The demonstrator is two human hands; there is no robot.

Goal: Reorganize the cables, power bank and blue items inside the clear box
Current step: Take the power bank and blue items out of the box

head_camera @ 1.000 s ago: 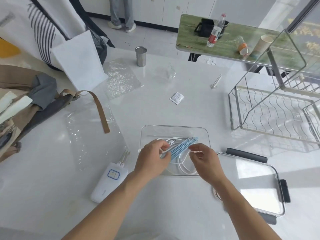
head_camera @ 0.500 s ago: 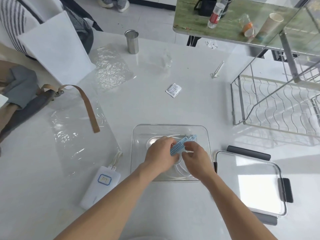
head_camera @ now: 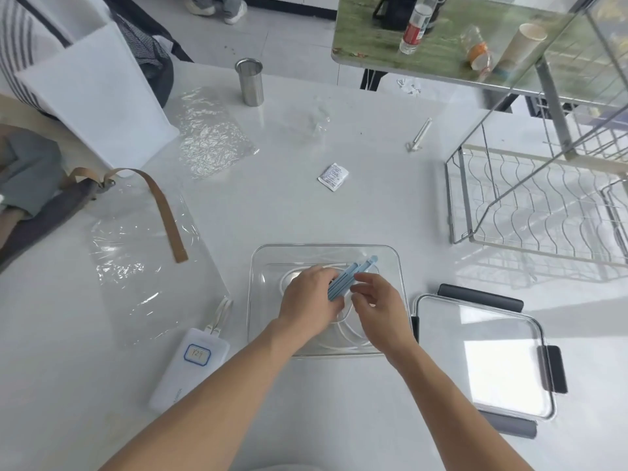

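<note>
Two hands, left (head_camera: 311,299) and right (head_camera: 377,309), pinch blue clips (head_camera: 350,278) over clear box (head_camera: 258,300) holding white cables (head_camera: 343,329); power bank (head_camera: 188,368) sits outside.

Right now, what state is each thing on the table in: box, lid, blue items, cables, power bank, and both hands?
clear box: open, lid off
lid: flat on the table, right of the box
blue items: bundled, held over the box
white cables: coiled inside the box
power bank: outside the box, on the table, short cable plugged in
left hand: closed on the blue items
right hand: fingers at the blue items, grip unclear
</note>
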